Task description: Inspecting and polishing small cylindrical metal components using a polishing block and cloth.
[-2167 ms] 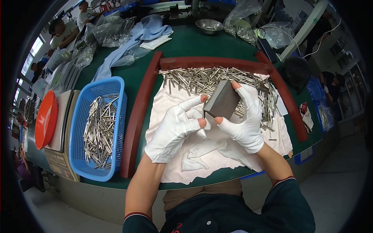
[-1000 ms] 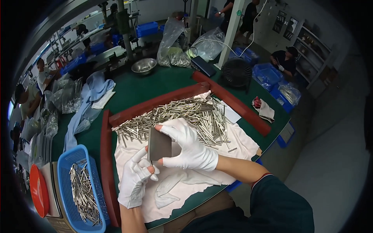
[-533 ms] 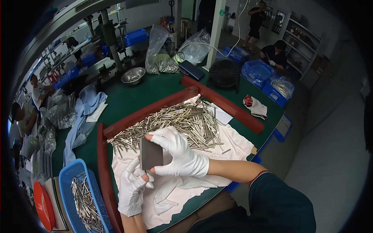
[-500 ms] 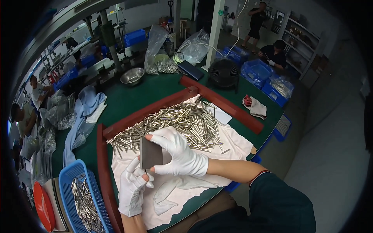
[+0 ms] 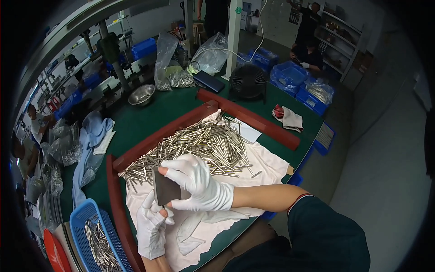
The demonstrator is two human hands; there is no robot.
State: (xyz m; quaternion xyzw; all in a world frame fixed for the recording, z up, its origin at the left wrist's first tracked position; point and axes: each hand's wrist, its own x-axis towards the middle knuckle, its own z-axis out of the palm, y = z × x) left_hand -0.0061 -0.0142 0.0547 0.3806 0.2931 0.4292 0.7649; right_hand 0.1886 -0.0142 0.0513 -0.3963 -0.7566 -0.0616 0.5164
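Observation:
My right hand [image 5: 197, 183], in a white glove with bare fingertips, grips a dark grey flat rectangular block [image 5: 166, 189] between thumb and fingers. The block stands tilted on edge above the pale cloth [image 5: 267, 170]. At its lower edge is my gloved left hand [image 5: 152, 231], its fingers closed in a pinch; whatever lies between them is too hidden to make out. Beyond both hands spreads a heap of thin metal pins [image 5: 199, 145]. A crumpled white cloth [image 5: 192, 233] lies just right of my left hand.
Dark red rails [image 5: 267, 124] border the work area. At lower left stands a blue basket [image 5: 78, 216] of pins, beside a red round lid [image 5: 55, 251]. A metal bowl [image 5: 142, 94], black fan [image 5: 248, 81] and plastic bags [image 5: 165, 59] are farther back. Other people work beyond the table.
The whole view has shifted, so the table things sit a little farther left. Both hands keep their places at the block, which is turned slightly differently.

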